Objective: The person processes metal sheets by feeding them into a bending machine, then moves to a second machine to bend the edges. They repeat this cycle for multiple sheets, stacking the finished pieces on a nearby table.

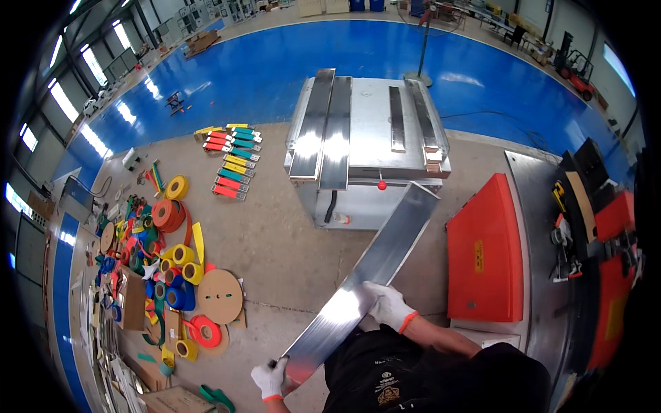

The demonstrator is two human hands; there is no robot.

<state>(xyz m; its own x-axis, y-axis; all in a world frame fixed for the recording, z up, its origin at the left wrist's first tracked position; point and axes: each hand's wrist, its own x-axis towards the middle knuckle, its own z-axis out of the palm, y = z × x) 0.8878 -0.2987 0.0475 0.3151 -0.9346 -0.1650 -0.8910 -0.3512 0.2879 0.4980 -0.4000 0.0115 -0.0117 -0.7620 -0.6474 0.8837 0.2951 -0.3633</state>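
A long, flat, shiny metal bar (361, 282) slants in front of my body, its far end up toward the metal cabinet. My left hand (270, 377), in a white glove with an orange cuff, grips the near end at lower left, thumb on top. Around the right edge, near the middle, my right hand (390, 305) is closed in a matching glove; the fingers beneath are hidden. Two similar wide metal bars (335, 131) lie side by side on the grey metal cabinet (372, 131) ahead. Two narrower bars (397, 118) rest on its right side.
Coloured sleeved bars (234, 168) lie in rows on the floor. Left of me spread rolls of coloured tape or sleeving (175, 282), a cardboard disc (220, 296) and boxes. A red box-shaped cover (485, 251) stands right, beside a metal bench (537, 227) with tools. A red-knobbed lever (382, 185) juts from the cabinet.
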